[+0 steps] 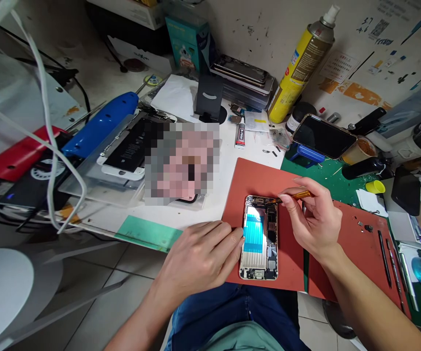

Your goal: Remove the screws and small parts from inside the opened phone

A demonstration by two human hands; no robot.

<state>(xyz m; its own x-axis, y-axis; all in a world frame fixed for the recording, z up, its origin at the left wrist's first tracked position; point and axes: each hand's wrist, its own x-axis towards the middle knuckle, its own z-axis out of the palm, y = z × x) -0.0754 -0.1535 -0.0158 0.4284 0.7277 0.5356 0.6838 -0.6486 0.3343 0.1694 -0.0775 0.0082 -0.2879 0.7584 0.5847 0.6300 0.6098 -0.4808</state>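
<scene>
Opened phone (259, 238) lies flat on the orange mat (257, 178) at the near edge of the bench (228, 146), just ahead of the person's lap. Screen is off; the inner frame, blue adhesive strips (253, 233) and small boards are exposed.

Orientation: long axis runs 12 to 6 o'clock, nearly square to the bench edge. The end with the port cutout appears to point to 6, toward the person; the far end sits at 12, under the tool tip.

Left hand (199, 256): flat, fingers together, fingertips against the phone's edge at 9 o'clock, bracing it. No pinch; the grip is a press, not a hold.

Right hand (312, 219): grip pressed together on a thin orange-handled tool (298, 195), held pen-style, tip on the phone's top right corner at about 1 o'clock.

Handling judgement: the shell is light and stiff, a thin metal body, likely slippery on its rim. The exposed parts inside look fragile; the adhesive is tacky. Take hold only by the long side edges, thumb and fingers opposed, never across the open face.

Nearby: yellow spray can (300, 63) at 12 o'clock, second phone (323, 136) on a blue stand at 1, loose tools (384, 263) on the mat at 3.
</scene>
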